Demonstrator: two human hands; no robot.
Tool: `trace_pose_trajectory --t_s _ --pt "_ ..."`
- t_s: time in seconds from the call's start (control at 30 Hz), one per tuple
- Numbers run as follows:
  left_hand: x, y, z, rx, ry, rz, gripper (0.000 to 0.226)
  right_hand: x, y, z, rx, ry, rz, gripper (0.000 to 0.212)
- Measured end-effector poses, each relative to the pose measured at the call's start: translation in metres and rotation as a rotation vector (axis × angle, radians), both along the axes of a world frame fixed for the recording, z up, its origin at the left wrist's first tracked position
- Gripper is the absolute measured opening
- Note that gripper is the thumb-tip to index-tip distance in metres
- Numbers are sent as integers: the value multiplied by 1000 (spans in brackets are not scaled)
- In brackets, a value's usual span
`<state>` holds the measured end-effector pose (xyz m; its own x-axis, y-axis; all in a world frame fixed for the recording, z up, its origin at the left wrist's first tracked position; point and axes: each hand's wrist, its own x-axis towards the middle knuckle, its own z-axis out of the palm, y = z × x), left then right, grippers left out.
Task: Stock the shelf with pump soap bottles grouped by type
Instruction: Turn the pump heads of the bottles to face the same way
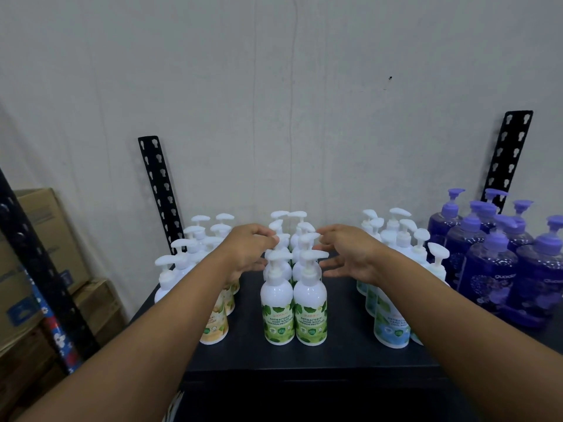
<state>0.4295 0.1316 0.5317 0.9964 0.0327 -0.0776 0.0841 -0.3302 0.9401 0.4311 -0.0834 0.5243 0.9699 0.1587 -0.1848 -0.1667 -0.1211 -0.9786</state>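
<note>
On the black shelf (341, 357) stand four groups of pump bottles. White bottles with green labels (294, 312) fill two rows in the middle. Yellow-labelled ones (214, 325) are at the left, blue-labelled ones (391, 325) to the right, and purple bottles (493, 269) at the far right. My left hand (248, 251) and my right hand (347, 254) flank the green group at pump height, fingers spread and curved toward the pump heads. Neither hand holds a bottle; whether the fingertips touch the pumps is unclear.
Two black perforated shelf posts (158, 190) (507, 156) lean up against the white wall. Another black post (39, 269) and stacked cardboard boxes (45, 254) stand at the left. The shelf's front edge runs just below the bottles.
</note>
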Motion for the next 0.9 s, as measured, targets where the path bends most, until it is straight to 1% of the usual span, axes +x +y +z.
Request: trace_pose_trajectory --t_s 0.1,0.23,0.33,0.57,0.63,0.73,0.83,0.9 --pt "-2 1 3 29 8 -38 9 2 0 -2 -22 -13 -15 20" --pt "-3 2 5 41 41 -83 17 4 1 -4 -37 -22 -29 18" --pt "-4 3 6 21 57 -117 18 5 1 -3 -36 -17 -42 14" --pt "-3 3 7 12 70 -129 22 4 0 -1 -25 0 -40 15" --pt "-1 5 7 26 69 -106 23 5 -1 0 -18 20 -21 15" --pt "7 7 7 2 43 -39 23 13 -3 1 -40 25 -44 21" --pt "20 5 9 22 -47 89 28 25 -2 4 -44 -21 -128 21" --pt "28 2 11 49 -102 143 33 32 -2 7 -25 -31 -147 27"
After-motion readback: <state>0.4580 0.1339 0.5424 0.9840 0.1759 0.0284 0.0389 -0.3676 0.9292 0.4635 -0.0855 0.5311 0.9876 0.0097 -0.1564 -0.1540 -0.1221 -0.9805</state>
